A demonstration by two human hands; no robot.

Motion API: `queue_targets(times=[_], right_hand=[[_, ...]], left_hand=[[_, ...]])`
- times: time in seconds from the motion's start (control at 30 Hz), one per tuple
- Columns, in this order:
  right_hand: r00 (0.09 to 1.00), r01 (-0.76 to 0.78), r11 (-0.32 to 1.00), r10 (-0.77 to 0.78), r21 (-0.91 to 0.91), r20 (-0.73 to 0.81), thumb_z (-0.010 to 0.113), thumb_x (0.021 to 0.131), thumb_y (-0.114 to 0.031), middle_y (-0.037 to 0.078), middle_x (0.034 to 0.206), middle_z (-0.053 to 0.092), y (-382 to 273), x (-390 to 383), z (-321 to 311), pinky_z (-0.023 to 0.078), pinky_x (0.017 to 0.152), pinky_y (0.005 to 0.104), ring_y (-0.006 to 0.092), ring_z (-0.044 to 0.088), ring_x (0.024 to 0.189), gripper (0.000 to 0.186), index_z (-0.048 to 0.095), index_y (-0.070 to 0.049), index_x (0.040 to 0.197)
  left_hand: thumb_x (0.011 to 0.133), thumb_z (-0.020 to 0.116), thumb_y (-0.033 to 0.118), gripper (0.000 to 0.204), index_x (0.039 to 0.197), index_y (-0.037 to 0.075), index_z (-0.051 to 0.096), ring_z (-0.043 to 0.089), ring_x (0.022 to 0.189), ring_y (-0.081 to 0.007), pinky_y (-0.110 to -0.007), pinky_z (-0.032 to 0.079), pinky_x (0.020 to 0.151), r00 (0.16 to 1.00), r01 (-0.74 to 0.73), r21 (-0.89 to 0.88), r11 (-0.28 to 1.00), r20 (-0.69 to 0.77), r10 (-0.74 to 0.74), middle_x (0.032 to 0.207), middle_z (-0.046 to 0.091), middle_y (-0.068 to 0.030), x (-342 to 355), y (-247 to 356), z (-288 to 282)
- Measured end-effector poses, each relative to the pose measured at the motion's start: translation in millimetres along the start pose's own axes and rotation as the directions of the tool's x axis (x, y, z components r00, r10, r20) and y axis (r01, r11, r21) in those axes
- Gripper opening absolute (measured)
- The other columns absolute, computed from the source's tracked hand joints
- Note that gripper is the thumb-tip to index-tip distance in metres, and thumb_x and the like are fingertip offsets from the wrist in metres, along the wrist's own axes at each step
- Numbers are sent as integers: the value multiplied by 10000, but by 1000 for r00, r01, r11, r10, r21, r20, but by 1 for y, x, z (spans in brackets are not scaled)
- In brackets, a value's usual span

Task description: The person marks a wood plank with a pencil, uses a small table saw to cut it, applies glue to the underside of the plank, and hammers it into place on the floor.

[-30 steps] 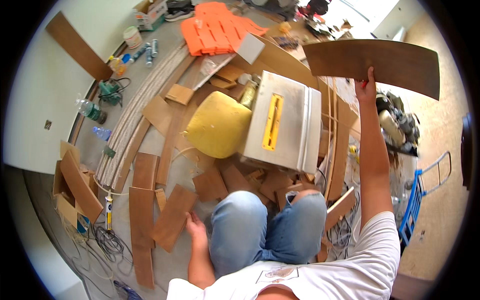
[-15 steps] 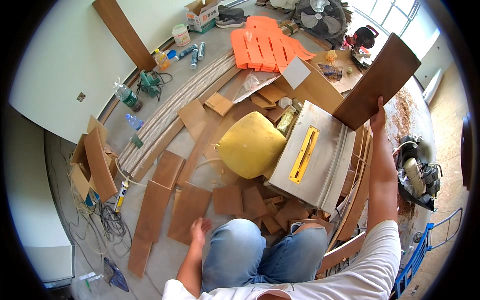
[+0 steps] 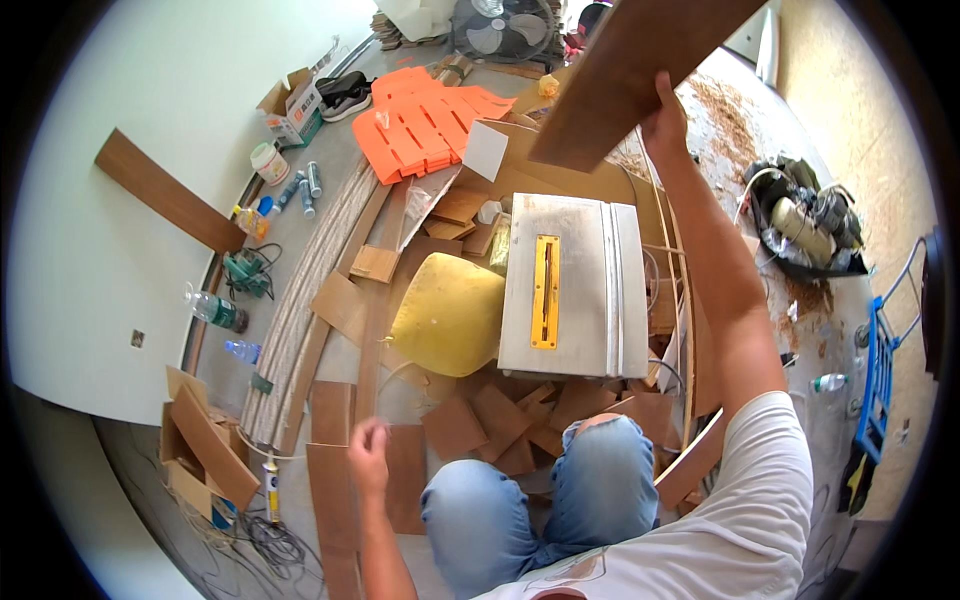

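My right hand (image 3: pixel 664 120), arm stretched far forward, grips the edge of a dark brown wooden plank (image 3: pixel 625 75). The plank is raised beyond the table saw (image 3: pixel 585 290) and tilted; its far end leaves the picture. The saw has a flat metal top with a yellow slotted insert (image 3: pixel 544 292). My left hand (image 3: pixel 368 452) holds nothing and hovers above brown floor planks (image 3: pixel 330 480) left of my knees, its fingers loosely bent. A yellow-topped stool (image 3: pixel 448 315) stands against the saw's left side.
Wood offcuts (image 3: pixel 505 415) lie between my knees and the saw. Long wrapped strips (image 3: pixel 300 300) run along the left. Orange sheets (image 3: pixel 425 120) and a fan (image 3: pixel 500 30) are at the back. A motor-like machine (image 3: pixel 810 220) and a blue cart (image 3: pixel 875 370) stand at right.
My right hand has carried the plank up and away from the saw top, farther forward. My left hand has risen slightly, its fingers more bent. The view has turned right.
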State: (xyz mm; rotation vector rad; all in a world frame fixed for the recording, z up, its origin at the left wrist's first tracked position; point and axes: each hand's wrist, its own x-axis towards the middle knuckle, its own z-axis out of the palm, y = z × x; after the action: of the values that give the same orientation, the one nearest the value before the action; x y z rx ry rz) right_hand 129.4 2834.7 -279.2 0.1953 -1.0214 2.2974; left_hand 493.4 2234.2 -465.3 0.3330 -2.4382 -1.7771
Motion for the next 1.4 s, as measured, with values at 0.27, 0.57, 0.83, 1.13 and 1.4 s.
queue_targets(times=[0.27,0.57,0.83,1.13,1.4], right_hand=[[910,-205,968,135,142,391,605,993,-524,101,1345,621,-58,-191,194,468,1074,409,264,583,1225,688,503,27,1392],[625,780,149,-156,-607,765,789,846,-69,72,853,693,-98,-351,-11,551,691,365,280,670,782,236,752,-89,1078],[944,-176,-433,181,-884,-277,796,842,-294,213,1112,669,-48,-570,-241,528,906,455,387,638,1063,659,516,-71,1395],[838,-367,-181,362,-912,-409,650,882,-127,200,858,687,-30,-621,-301,534,733,472,407,675,843,385,627,-40,1256],[537,-555,-474,424,-684,-730,911,704,-376,262,994,726,17,-633,-312,549,835,466,402,702,936,600,687,90,1008]], left_hand=[[911,782,366,742,1507,56,466,556,1310,-254,-377,423,1099,358,-923,164,348,34,933,1438,589,-109,111,360,100],[925,748,182,587,1406,-80,535,537,1267,-325,-449,369,1133,760,-620,-33,784,-273,590,1448,536,-219,35,248,-46],[943,737,218,540,1361,-73,559,603,1167,-305,-413,496,1004,877,-129,276,952,-417,240,1368,594,-189,25,160,-125],[901,765,67,479,1318,-65,568,600,1077,-200,-340,482,950,928,-90,188,978,-341,151,1241,654,-112,67,152,-123],[840,832,139,231,939,27,656,512,736,-93,-291,471,673,974,152,319,935,-211,-86,789,616,36,21,269,-160]])
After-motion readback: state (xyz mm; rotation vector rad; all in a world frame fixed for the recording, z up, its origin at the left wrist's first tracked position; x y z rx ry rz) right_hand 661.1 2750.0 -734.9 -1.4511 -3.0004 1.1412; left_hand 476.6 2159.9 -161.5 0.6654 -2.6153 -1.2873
